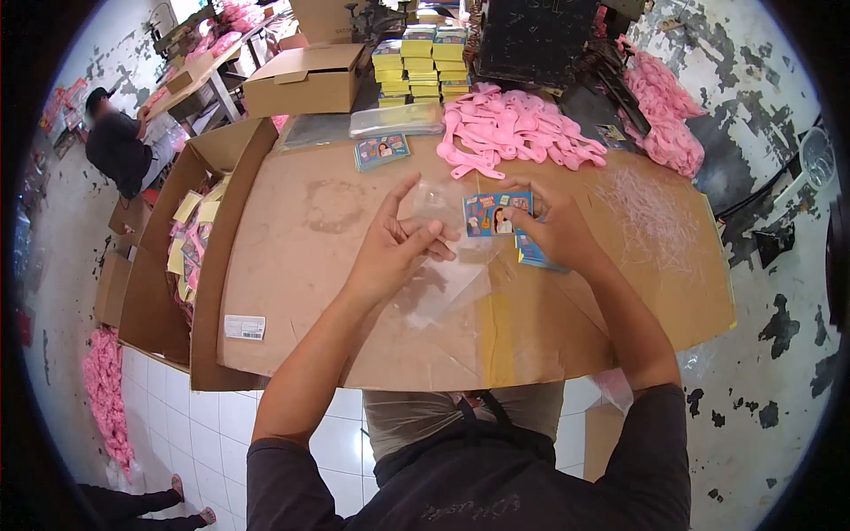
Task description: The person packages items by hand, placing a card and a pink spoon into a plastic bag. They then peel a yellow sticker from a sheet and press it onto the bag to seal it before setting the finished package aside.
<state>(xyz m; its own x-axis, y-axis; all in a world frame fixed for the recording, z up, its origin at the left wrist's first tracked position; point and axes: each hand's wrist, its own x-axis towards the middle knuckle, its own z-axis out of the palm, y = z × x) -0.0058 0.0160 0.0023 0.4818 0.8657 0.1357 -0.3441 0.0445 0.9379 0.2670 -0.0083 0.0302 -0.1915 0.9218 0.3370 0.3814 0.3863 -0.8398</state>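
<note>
My right hand [553, 226] pinches a blue printed card [487, 215] with a small picture of a person on it. Under that hand, partly hidden by it, more blue cards [534, 255] lie on the cardboard tabletop [301, 257]. Left of the card, my left hand [398, 243] has its fingers spread, with clear plastic bags [443, 288] beneath and beside it; no firm hold on the plastic shows. Farther back lie another small stack of blue cards [382, 151] and a heap of pink plastic pieces [513, 133].
An open carton [204, 257] of cards and pink pieces stands at the left. Yellow-edged stacks [421, 66] and a closed box [305, 78] stand at the back. Thin clear strips [651, 217] lie at the right. A person [128, 142] sits far left.
</note>
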